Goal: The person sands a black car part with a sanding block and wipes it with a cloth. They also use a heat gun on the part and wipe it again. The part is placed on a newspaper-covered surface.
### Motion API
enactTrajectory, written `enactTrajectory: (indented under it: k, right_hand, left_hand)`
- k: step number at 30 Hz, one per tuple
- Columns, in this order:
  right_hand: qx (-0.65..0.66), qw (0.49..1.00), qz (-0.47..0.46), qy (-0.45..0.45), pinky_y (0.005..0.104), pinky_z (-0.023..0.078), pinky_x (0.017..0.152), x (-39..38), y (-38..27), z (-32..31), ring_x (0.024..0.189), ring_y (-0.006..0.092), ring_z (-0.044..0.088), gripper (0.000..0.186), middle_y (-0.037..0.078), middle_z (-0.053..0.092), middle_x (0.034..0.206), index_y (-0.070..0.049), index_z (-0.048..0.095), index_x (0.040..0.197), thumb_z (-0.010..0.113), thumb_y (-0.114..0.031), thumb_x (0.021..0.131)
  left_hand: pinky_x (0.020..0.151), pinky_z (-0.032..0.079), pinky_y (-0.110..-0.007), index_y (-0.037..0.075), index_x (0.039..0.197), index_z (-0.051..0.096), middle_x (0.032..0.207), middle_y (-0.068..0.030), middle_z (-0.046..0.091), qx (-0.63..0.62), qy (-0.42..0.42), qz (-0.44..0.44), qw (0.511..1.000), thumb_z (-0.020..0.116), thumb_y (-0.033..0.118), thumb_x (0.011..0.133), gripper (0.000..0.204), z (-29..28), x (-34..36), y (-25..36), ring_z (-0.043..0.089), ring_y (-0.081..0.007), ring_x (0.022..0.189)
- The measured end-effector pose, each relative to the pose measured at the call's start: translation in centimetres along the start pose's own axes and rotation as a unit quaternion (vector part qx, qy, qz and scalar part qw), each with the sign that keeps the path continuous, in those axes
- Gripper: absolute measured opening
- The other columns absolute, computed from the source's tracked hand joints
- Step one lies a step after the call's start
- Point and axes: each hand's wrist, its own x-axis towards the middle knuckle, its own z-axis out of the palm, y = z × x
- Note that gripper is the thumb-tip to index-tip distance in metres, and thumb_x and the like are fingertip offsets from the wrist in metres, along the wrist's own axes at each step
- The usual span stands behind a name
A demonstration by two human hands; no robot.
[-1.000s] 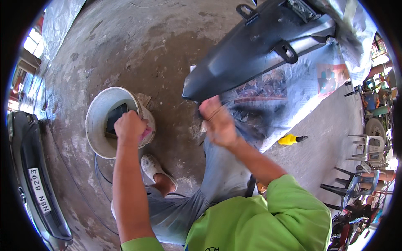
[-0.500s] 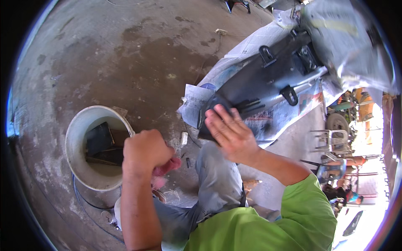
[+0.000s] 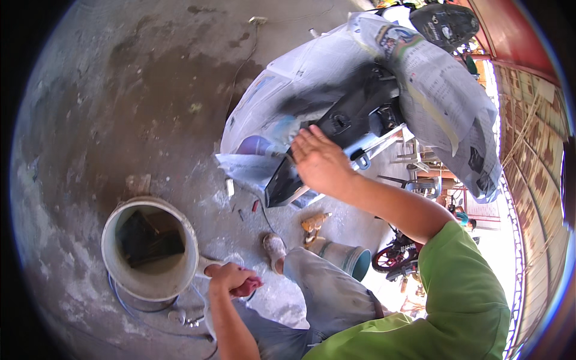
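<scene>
Okay, stained grey concrete floor (image 3: 162, 108) gives open room left of the long black plastic panel (image 3: 363, 99), which sits against printed newspaper sheets (image 3: 258, 117). Long axis diagonal, narrow end pointing lower-left. Right hand (image 3: 319, 161) flat over it, fingers extended; contact unclear. Left hand (image 3: 229, 276) clenches crumpled pink cloth (image 3: 247, 287). Panel's far end hidden behind newspaper.

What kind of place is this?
Probably a vehicle repair or paint workshop: a black moulded panel sits under the person's right hand with newspaper sheets around it, a motorcycle stands in the background, and the concrete floor is stained.
</scene>
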Motion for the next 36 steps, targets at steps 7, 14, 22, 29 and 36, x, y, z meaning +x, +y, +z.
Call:
enactTrajectory:
  k: [7,14,22,29,36]
  right_hand:
    - [0.078,0.975,-0.164,-0.125,0.0483,0.027,0.126,-1.6,-7.7,1.2,0.14,0.0319,0.052,0.055,0.022,0.058,0.145,0.011,0.059,0.135,0.052,-0.02,0.09]
    - [0.011,0.88,-0.374,-0.293,0.0478,0.022,0.128,-0.6,-7.9,0.5,0.141,0.0314,0.051,0.056,0.024,0.058,0.145,0.01,0.062,0.133,0.054,-0.023,0.088]
    - [0.133,0.942,-0.246,-0.184,0.0484,0.028,0.127,-2.2,-9.0,0.4,0.145,0.0357,0.046,0.049,0.024,0.06,0.142,0.011,0.065,0.127,0.054,-0.019,0.09]
    - [0.043,0.948,-0.278,-0.148,0.0484,0.023,0.128,-5.0,-7.4,3.1,0.151,0.0332,0.038,0.061,0.022,0.046,0.157,0.008,0.052,0.144,0.057,-0.02,0.089]
    - [0.139,0.987,-0.084,0.0,0.05,0.025,0.127,-9.0,-3.5,-4.6,0.151,0.0358,0.038,0.057,0.023,0.045,0.157,0.009,0.055,0.141,0.061,-0.018,0.091]
  left_hand:
    - [0.079,0.056,-0.037,0.008,0.111,0.08,0.099,-0.0137,0.079,-0.044,-0.106,0.022,0.993,0.075,0.049,0.088,0.047,6.5,-7.3,2.9,0.074,-0.025,0.085]
    - [0.088,0.058,-0.038,0.012,0.11,0.08,0.105,-0.0154,0.078,0.025,-0.148,-0.049,0.987,0.072,0.054,0.085,0.049,8.5,-10.3,3.4,0.076,-0.0294,0.093]
    - [0.091,0.057,-0.04,0.014,0.107,0.081,0.108,-0.014,0.078,0.029,-0.112,0.013,0.993,0.067,0.059,0.084,0.052,10.9,-10.4,1.3,0.075,-0.0309,0.1]
    - [0.085,0.058,-0.041,0.008,0.104,0.081,0.101,-0.0168,0.078,0.014,-0.054,0.023,0.998,0.07,0.054,0.086,0.05,13.8,-11.5,1.4,0.075,-0.0342,0.094]
    - [0.09,0.055,-0.045,0.006,0.103,0.079,0.102,-0.0202,0.077,-0.013,0.058,0.042,0.997,0.065,0.057,0.088,0.055,16.8,-12.2,2.4,0.074,-0.0371,0.097]
